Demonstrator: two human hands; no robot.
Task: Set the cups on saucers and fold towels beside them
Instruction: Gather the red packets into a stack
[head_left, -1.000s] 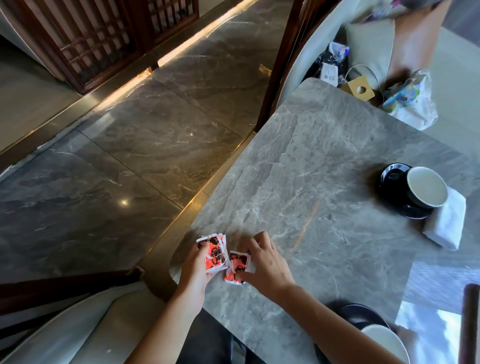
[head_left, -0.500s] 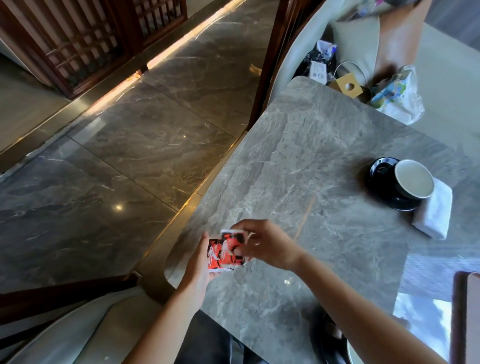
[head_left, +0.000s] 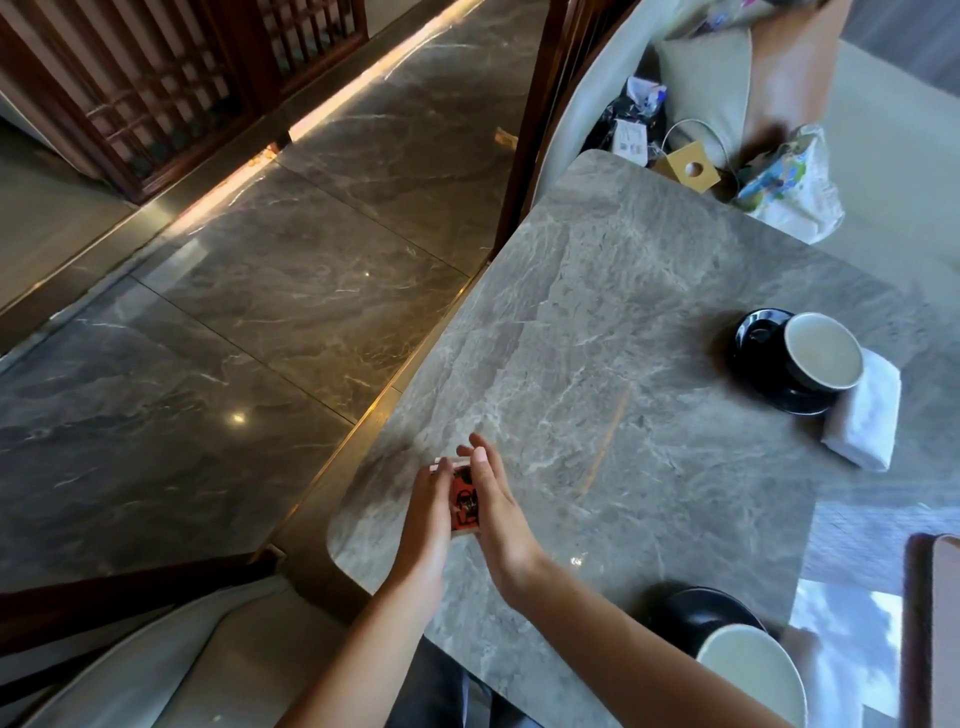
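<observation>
**Desk:** What is showing nearest you?

**Operator:** I am looking at the near cup (head_left: 748, 675), sitting on its black saucer (head_left: 711, 616) at the bottom edge of the grey marble worktop (head_left: 623, 312).

**Desk:** And the hands?

**Operator:** Just beyond, the left grip (head_left: 428, 512) and right grip (head_left: 498, 512) are flanking a stack of red packets (head_left: 464, 501) near the worktop's corner. Both grips are wide, fingers straight, pressing the stack's sides between them.

**Desk:** Farther out?

**Operator:** Well apart from the hands, the far cup (head_left: 823, 351) is resting on the far saucer (head_left: 763, 338), with a folded white towel (head_left: 865, 415) touching that saucer's right side. Past the far edge, a cardboard box (head_left: 687, 167) and a plastic bag (head_left: 789, 182) are lying on a chair (head_left: 701, 78).
</observation>
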